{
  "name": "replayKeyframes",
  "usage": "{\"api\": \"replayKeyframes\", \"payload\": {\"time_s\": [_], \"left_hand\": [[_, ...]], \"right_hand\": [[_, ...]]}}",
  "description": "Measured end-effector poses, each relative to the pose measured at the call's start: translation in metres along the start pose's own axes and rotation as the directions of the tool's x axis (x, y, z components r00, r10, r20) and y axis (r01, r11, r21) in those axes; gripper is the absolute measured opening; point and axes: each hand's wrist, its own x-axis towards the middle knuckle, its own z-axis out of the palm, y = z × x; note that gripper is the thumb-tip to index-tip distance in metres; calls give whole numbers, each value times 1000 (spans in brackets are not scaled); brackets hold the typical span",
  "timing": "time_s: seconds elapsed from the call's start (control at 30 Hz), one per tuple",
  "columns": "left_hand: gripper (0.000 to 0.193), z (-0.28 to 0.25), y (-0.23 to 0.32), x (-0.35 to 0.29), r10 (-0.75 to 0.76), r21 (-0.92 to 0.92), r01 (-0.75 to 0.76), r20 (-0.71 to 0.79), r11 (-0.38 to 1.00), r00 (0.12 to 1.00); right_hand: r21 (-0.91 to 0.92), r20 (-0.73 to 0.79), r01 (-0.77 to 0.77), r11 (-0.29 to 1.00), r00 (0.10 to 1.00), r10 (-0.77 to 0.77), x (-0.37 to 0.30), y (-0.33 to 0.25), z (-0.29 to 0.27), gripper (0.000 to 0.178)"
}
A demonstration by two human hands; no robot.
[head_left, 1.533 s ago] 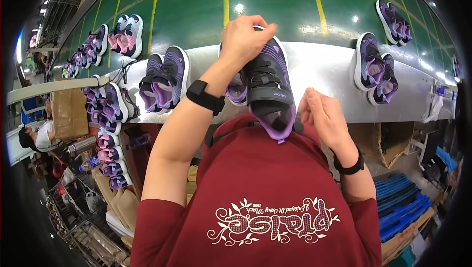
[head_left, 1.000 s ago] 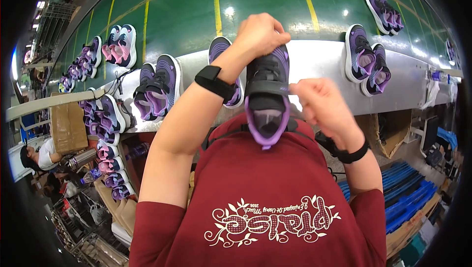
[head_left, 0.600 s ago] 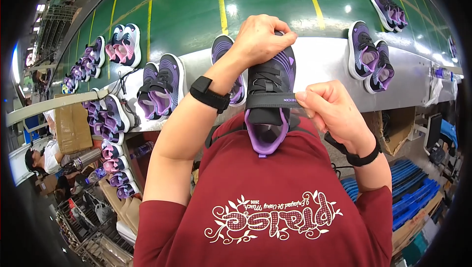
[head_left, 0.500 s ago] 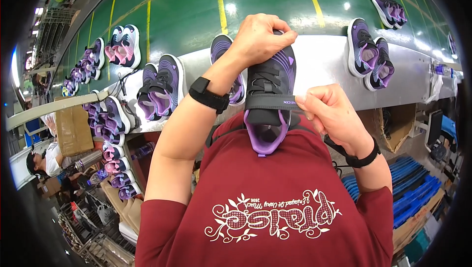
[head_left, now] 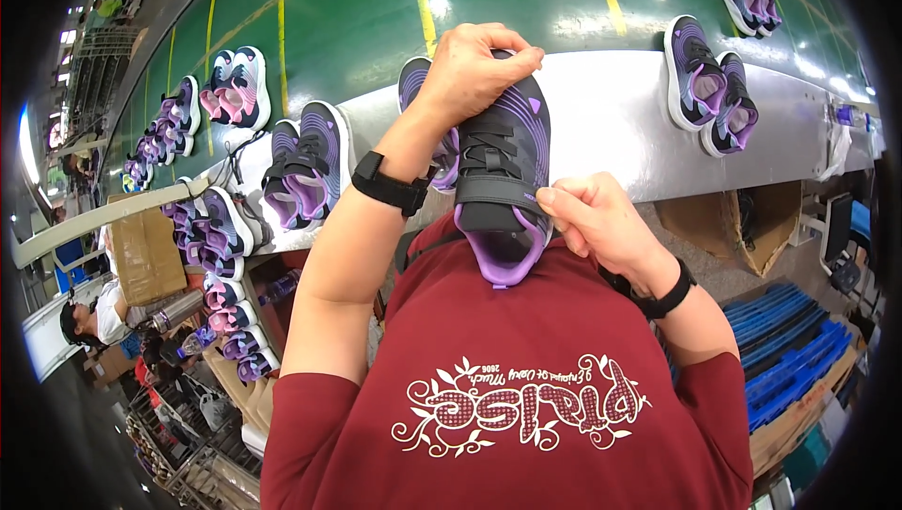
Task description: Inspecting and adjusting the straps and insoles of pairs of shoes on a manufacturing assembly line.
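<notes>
A dark grey and purple child's sneaker [head_left: 505, 148] is held in front of my chest, its heel toward me. My left hand [head_left: 474, 69] grips it over the toe, fingers closed. At its right side, my right hand [head_left: 587, 219] pinches the end of the black strap [head_left: 496, 192], which lies across the tongue. A matching sneaker [head_left: 413, 83] sits behind my left wrist, partly hidden by the hand and the held shoe. Left of my left forearm stands a pair of similar sneakers [head_left: 319, 153] on the metal ledge.
The metal ledge [head_left: 601, 125] runs along a green conveyor belt [head_left: 348, 31] with yellow lines. More sneaker pairs stand at right [head_left: 697, 73] and on the left. A cardboard box [head_left: 146, 256] and a person [head_left: 99, 317] are at far left. Blue racks [head_left: 799, 369] stand at lower right.
The strap, pulled out to the right before, now lies down across the shoe, wrapping toward its right side. My hands and the sneaker have shifted slightly left.
</notes>
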Motion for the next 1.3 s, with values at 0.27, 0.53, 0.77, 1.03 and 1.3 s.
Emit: {"api": "replayKeyframes", "payload": {"time_s": [0.27, 0.53, 0.77, 1.03, 1.3], "left_hand": [[29, -10, -9, -10, -231, 65, 238, -103, 969, 968], [26, -28, -27, -15, -304, 23, 312, -162, 950, 939], [35, -20, -35, -7, -326, 310, 376, -201, 873, 924], [40, -23, -42, -10, -381, 467, 439, -218, 768, 899], [21, -67, -71, -68, 152, 342, 61, -561, 938, 814]], "right_hand": [[-259, -95, -98, 961, 993, 76, 18, 5, 4, 52], [-352, -171, 275, 895, 921, -351, 32, 7, -3, 41], [-891, 161, 397, 222, 732, -662, 15, 6, 21, 61], [-905, 98, 311, 292, 818, -567, 29, 6, 21, 50], [-472, -213, 184, 862, 925, -315, 49, 35, -67, 26]]}}
